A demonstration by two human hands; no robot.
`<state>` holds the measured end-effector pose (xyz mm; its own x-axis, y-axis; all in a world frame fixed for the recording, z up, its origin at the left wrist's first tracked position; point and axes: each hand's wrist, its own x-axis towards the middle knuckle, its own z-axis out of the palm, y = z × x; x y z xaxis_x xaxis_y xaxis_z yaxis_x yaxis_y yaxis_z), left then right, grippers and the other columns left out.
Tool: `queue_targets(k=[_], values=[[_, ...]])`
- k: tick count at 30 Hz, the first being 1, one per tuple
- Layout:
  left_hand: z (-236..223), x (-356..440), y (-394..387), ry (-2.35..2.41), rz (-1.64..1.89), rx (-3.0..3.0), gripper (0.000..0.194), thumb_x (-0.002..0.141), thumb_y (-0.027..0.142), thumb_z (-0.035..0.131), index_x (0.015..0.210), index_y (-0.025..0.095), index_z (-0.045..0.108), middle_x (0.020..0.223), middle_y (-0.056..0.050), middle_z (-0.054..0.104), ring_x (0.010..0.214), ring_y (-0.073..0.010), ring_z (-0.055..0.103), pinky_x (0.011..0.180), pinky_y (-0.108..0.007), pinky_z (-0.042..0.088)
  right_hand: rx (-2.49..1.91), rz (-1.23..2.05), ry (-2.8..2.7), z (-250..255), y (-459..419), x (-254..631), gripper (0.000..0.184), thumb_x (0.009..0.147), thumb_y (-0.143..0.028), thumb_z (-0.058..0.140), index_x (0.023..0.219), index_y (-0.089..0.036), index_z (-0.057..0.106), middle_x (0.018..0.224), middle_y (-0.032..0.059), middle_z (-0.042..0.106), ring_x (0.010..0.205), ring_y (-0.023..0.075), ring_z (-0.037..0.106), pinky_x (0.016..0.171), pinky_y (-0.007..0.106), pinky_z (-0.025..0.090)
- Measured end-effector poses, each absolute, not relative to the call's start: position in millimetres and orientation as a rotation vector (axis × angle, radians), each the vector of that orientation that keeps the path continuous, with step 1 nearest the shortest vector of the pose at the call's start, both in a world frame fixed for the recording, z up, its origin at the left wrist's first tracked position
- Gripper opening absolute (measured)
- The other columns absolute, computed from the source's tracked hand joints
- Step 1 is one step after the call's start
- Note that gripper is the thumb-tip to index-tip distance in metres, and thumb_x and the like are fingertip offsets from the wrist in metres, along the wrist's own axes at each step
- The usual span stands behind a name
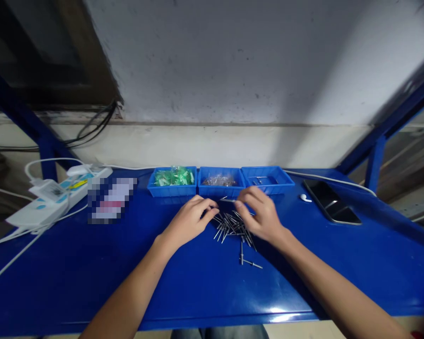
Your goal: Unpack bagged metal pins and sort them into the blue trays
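– where to begin?
– with the rivet, thin and pale, seemingly held nearly level over the far side of the pile.
– held by what?
– by the right hand, fingers apparently clamped on one end.
– and the left hand?
– just beside the pile, thumb and forefinger drawn close, pointing toward the rivet. cannot tell whether gripping anything.
– which step, at a guess?
– probably singling out rivets by hand, one at a time.
– needed for the next move?
– likely a firm pinch on the thin shaft, and a lift clear of the tangle below.
– pose?
– both forearms reaching in from the near edge of the bench, angled inward. right hand arched, fingers curled leftward; left hand flatter, back upward, resting or hovering, hard to say which.
– around the pile?
– two loose rivets on the near side. beyond, in a row: left bin with green packets, middle bin with clear plastic, right bin with a few thin metal pieces.
– farther out?
– earbud and phone to the right, power strip well off to the left.
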<state>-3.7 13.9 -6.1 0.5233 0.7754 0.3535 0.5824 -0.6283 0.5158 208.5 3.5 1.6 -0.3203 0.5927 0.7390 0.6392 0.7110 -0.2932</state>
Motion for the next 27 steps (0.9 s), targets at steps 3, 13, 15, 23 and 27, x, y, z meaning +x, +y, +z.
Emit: queue_targets(k=[3, 13, 15, 23, 27], values=[[-10.1, -8.1, 16.4, 1.114, 0.601, 2.579, 0.014, 0.088, 0.028, 0.05, 0.098, 0.025, 0.061, 0.095, -0.002, 0.061, 0.101, -0.0216, 0.048, 0.086, -0.038, 0.041, -1.121, -0.286, -1.739, 3.3, 20.7, 238.2, 0.014, 0.085, -0.025, 0.05, 0.075, -0.018, 0.056, 0.074, 0.0046, 0.054, 0.072, 0.0172, 0.051, 0.069, 0.032, 0.043], [-13.3, -8.2, 17.3, 1.148, 0.55, 2.654, 0.016, 0.09, 0.027, 0.046, 0.082, 0.021, 0.058, 0.097, -0.003, 0.056, 0.1, -0.0219, 0.044, 0.082, -0.037, 0.037, -1.278, -0.046, -1.875, -13.5, 19.4, 225.4, 0.034, 0.088, -0.035, 0.047, 0.116, -0.017, 0.05, 0.087, 0.0078, 0.057, 0.084, 0.0217, 0.055, 0.075, 0.038, 0.047], [-11.1, -6.7, 17.4, 1.178, 0.646, 2.613, 0.018, 0.092, 0.026, 0.043, 0.082, 0.02, 0.057, 0.094, -0.003, 0.058, 0.099, -0.0211, 0.045, 0.082, -0.036, 0.037, -1.152, 0.033, -2.031, -12.4, 8.1, 207.4, 0.026, 0.088, -0.033, 0.048, 0.108, -0.018, 0.055, 0.087, 0.0072, 0.058, 0.086, 0.0209, 0.055, 0.076, 0.037, 0.047], [-5.6, 4.7, 12.5, 1.201, 0.953, 2.41, 0.025, 0.093, 0.026, 0.038, 0.074, 0.019, 0.053, 0.076, -0.002, 0.058, 0.081, -0.0175, 0.049, 0.075, -0.032, 0.04, -0.942, 0.061, -2.2, -16.5, -1.3, 191.4, 0.011, 0.09, -0.021, 0.045, 0.093, -0.018, 0.055, 0.084, 0.0063, 0.059, 0.077, 0.0177, 0.054, 0.07, 0.032, 0.044], [-2.7, 9.1, 5.7, 1.147, 0.942, 2.34, 0.021, 0.092, 0.03, 0.04, 0.081, 0.02, 0.055, 0.08, -0.001, 0.059, 0.083, -0.0167, 0.052, 0.075, -0.031, 0.043, -0.98, 0.035, -2.157, -18.0, 2.7, 196.2, 0.013, 0.091, -0.022, 0.043, 0.088, -0.017, 0.054, 0.078, 0.0062, 0.058, 0.07, 0.0164, 0.051, 0.064, 0.029, 0.042]])
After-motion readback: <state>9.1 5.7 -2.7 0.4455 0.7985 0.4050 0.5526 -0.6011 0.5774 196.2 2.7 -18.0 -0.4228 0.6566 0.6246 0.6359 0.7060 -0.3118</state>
